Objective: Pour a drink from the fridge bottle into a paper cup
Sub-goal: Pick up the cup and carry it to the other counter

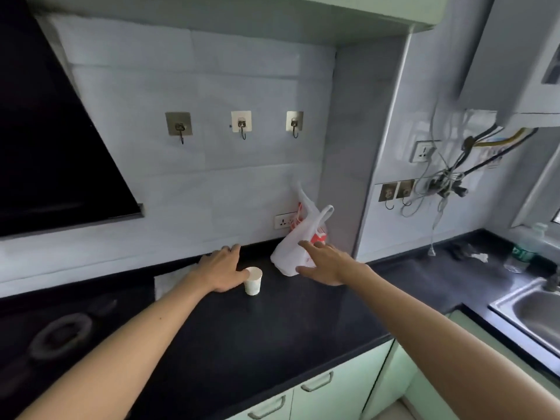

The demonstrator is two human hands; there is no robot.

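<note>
A small white paper cup [253, 283] stands upright on the black counter [272, 334], near the back wall. My left hand [222, 269] lies just left of it with fingers stretched out, and the thumb touches the cup's rim. My right hand [328, 263] hovers with spread fingers in front of a white plastic bag [291, 247] with red print and holds nothing. A clear plastic bottle [525, 250] with a green label stands far right on the counter, behind the sink.
A steel sink [533, 313] is set into the counter at the right. A gas burner [60, 334] sits at the left under a black range hood [45, 147]. A white cloth [169, 281] lies behind my left wrist. Cables hang on the right wall.
</note>
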